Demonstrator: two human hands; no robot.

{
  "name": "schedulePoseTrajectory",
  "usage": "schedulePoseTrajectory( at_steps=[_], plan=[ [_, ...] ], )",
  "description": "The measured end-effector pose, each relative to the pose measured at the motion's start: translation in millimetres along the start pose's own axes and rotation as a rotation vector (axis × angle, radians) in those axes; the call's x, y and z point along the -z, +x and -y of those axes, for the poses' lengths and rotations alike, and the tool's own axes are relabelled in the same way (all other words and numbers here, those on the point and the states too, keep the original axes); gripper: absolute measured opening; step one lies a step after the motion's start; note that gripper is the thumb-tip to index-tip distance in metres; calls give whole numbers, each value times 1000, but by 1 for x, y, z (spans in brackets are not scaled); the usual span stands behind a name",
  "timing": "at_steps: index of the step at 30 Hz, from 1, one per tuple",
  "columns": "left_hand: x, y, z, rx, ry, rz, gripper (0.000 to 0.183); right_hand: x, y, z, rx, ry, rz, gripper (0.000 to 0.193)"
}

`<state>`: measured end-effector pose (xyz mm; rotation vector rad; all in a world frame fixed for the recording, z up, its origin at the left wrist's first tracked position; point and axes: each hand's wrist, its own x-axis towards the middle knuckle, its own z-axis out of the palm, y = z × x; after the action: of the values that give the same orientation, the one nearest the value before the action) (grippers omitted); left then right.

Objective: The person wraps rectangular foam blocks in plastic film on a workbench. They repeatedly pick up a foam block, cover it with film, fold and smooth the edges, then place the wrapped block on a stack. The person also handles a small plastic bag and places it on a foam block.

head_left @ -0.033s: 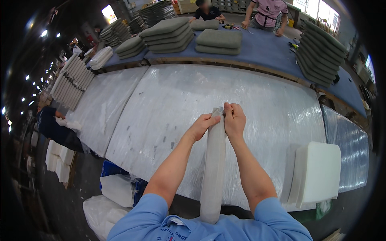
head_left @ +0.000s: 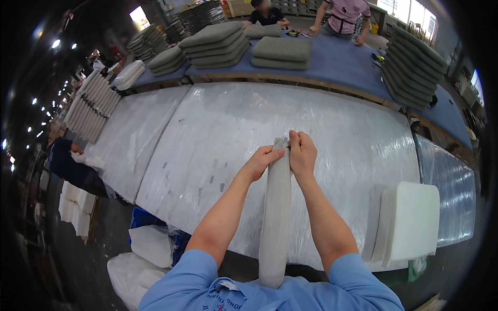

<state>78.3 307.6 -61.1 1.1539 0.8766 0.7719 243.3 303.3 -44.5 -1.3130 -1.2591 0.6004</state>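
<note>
A slim light-grey cushion [head_left: 275,223] in a fabric cover stands on its narrow edge between my arms. Its near end rests against my shirt, and the far end points away over the plastic-wrapped table. My left hand [head_left: 263,161] grips the far end from the left, thumb on top. On the other side, my right hand [head_left: 303,154] is closed, thumb and forefinger pinching the cover at the far corner. Any small part inside that pinch is hidden by the fingers.
Clear plastic film covers the pale table [head_left: 218,135]. White foam pads [head_left: 412,223] lie at its right edge. Behind, a blue-topped table [head_left: 337,65] bears stacks of grey-green cushions [head_left: 215,46]; two people are there. Another person [head_left: 75,163] bends at the left. A blue crate [head_left: 142,217] stands near left.
My right hand has risen very slightly at the cushion's far corner. Otherwise the two frames look alike.
</note>
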Motion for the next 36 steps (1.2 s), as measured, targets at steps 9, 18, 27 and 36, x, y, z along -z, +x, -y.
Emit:
schedulePoseTrajectory(
  at_steps=[9, 18, 27, 36],
  plan=[
    [-36, 1, -16, 51, -8, -69, 61, 1, 49, 7, -171, -273, 192, 55],
    [-49, 0, -13, 130, -59, -161, 75, -13, 55, -18, -133, -342, 162, 47],
    [-17, -7, -9, 137, -366, -234, 58, -34, 47, -14, -94, -135, 224, 55],
    [23, -13, 5, -228, -271, -308, 21, -32, 11, -3, -56, 548, 245, 25]
  ],
)
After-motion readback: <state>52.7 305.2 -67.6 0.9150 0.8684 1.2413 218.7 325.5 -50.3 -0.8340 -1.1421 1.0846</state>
